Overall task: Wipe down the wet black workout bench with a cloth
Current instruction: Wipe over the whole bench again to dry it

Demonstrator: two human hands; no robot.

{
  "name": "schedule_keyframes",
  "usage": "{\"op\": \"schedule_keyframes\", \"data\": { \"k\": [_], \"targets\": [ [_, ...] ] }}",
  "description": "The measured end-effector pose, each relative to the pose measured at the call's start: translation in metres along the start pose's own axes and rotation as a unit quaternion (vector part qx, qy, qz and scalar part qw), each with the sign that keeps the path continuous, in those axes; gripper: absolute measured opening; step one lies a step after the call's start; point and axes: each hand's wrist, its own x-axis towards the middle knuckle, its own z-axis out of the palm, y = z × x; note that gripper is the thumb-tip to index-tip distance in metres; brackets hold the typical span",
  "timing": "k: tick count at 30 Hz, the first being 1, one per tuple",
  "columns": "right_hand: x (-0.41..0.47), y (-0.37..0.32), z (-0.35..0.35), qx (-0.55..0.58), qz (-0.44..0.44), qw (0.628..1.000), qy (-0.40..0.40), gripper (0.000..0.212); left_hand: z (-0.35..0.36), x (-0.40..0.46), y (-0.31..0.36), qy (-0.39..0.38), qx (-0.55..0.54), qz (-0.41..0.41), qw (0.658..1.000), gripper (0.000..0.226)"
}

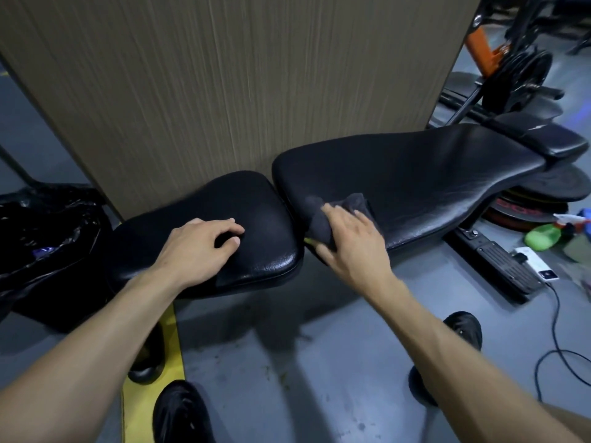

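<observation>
Our hands are apart: our left hand (200, 243) rests loosely curled on the bench's seat pad (224, 225), while our right hand (350, 241) presses the dark cloth (323, 219) flat onto the backrest pad (415, 183), just beside the seat pad.

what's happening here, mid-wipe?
Yes. A person is leaning over a black workout bench. The right hand presses a dark cloth flat onto the near end of the long back pad, beside the gap between the pads. The left hand rests on the seat pad with fingers loosely curled, holding nothing. A green spray bottle lies on the floor to the right.
</observation>
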Motion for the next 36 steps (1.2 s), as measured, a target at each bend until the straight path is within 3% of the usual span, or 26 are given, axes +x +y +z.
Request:
{"op": "schedule_keyframes", "data": {
  "k": [4,9,12,17,19,21,23,26,29,31,36],
  "targets": [
    [-0.057,0.000,0.018,-0.108,-0.092,0.990,0.005,0.070,-0.003,0.004,0.004,0.009,0.000,-0.003,1.000,0.026],
    [0.004,-0.010,0.037,-0.144,-0.048,0.988,-0.033,0.071,-0.002,0.005,0.007,0.022,0.001,-0.013,1.000,0.024],
    [0.003,-0.010,0.025,-0.057,-0.033,0.998,-0.020,0.068,-0.004,0.003,0.012,0.007,0.018,-0.014,1.000,0.026],
    [-0.031,0.008,-0.016,0.176,0.140,0.973,0.061,0.056,-0.005,0.000,0.028,-0.015,0.031,-0.009,0.999,0.023],
    [-0.067,0.012,-0.025,0.306,0.217,0.919,0.123,0.058,-0.003,-0.002,0.041,-0.010,-0.018,-0.001,1.000,0.018],
    [-0.102,0.006,-0.032,0.451,0.352,0.799,0.184,0.048,-0.002,-0.001,0.063,0.010,-0.061,0.008,0.998,0.018],
    [-0.123,-0.001,-0.033,0.519,0.475,0.672,0.231,0.033,-0.002,0.002,0.091,0.031,-0.072,0.032,0.996,0.021],
    [-0.135,-0.013,-0.031,0.568,0.543,0.568,0.244,0.028,-0.005,0.003,0.133,0.024,-0.049,0.084,0.995,0.023],
    [-0.123,-0.033,-0.029,0.606,0.563,0.519,0.214,0.037,-0.007,0.002,0.156,0.008,-0.026,0.104,0.994,0.024],
    [-0.102,-0.052,-0.026,0.599,0.572,0.524,0.200,0.055,-0.005,0.001,0.158,0.002,-0.011,0.110,0.994,0.024],
    [-0.034,-0.081,-0.004,0.577,0.590,0.515,0.230,0.077,0.010,0.011,0.135,0.007,-0.013,0.111,0.994,0.024]
  ]
}}
